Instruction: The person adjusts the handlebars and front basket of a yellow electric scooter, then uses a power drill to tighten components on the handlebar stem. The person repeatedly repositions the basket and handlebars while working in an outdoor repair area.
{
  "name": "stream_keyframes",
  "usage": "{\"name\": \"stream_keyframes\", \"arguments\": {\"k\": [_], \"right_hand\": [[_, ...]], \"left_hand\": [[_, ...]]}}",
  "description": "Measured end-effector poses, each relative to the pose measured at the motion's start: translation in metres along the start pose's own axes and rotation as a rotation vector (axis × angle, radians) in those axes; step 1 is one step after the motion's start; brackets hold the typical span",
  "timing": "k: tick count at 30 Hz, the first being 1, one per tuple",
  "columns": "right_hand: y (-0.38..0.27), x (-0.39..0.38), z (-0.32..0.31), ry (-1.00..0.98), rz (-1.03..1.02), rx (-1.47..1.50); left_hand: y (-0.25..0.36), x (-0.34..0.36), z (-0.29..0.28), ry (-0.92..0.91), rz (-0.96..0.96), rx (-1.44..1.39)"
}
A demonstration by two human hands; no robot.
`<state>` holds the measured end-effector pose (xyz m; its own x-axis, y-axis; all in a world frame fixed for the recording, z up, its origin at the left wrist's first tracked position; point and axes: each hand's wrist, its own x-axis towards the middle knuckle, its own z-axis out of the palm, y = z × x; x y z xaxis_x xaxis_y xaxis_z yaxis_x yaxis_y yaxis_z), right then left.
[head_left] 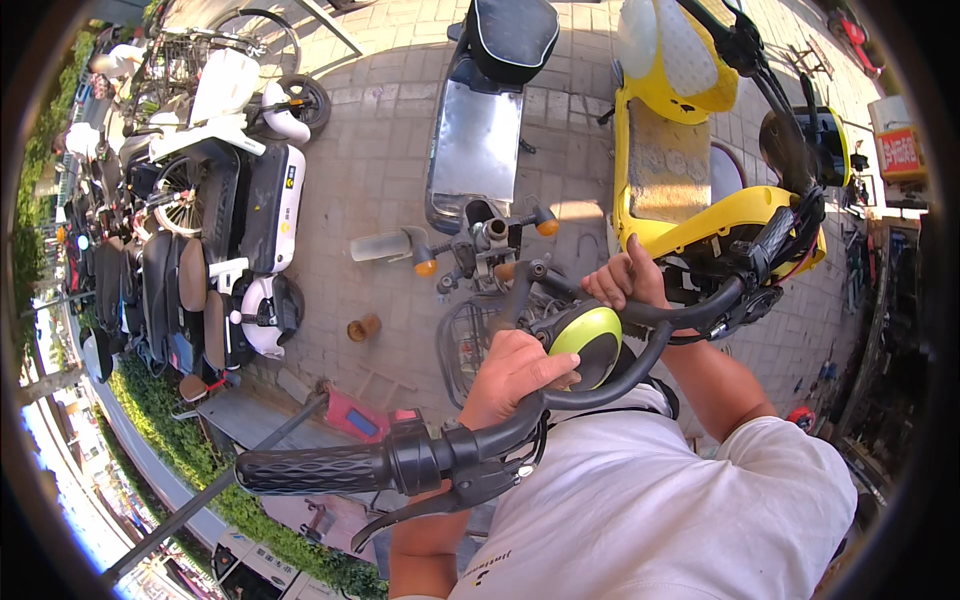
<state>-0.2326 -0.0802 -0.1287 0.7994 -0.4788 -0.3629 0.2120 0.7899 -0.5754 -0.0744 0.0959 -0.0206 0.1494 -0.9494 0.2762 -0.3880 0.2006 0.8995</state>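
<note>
Here's the dome (590, 345), green and black, sitting amid the black handlebar (640, 375), just in front of the white shirt (650, 490). Left hand (515, 375): thumb laid on its near edge, fingers tucked out of sight. Right hand (625, 280): fingers curled beside its far end; whether either has a firm hold, I can't tell. Rubber grip (315, 470) and lever (440, 508) are on. Looks partway to me: dome seated, its fastening hidden, so what's left is unclear.
</note>
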Motion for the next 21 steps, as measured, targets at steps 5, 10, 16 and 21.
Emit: {"name": "stream_keyframes", "arguments": {"k": [5,10,16,21], "right_hand": [[-0.005,0.004,0.001,-0.039,-0.004,-0.014],[-0.004,0.002,0.004,-0.006,0.047,-0.052],[0.002,0.005,0.034,0.069,0.021,-0.136],[0.018,-0.011,0.052,0.096,0.017,-0.205]], "left_hand": [[0.002,0.005,-0.002,0.007,-0.002,0.012],[0.002,-0.005,0.003,0.069,-0.046,0.024],[0.0,-0.018,-0.028,0.164,-0.069,0.249],[0.004,-0.047,-0.047,0.184,-0.18,0.383]]}}
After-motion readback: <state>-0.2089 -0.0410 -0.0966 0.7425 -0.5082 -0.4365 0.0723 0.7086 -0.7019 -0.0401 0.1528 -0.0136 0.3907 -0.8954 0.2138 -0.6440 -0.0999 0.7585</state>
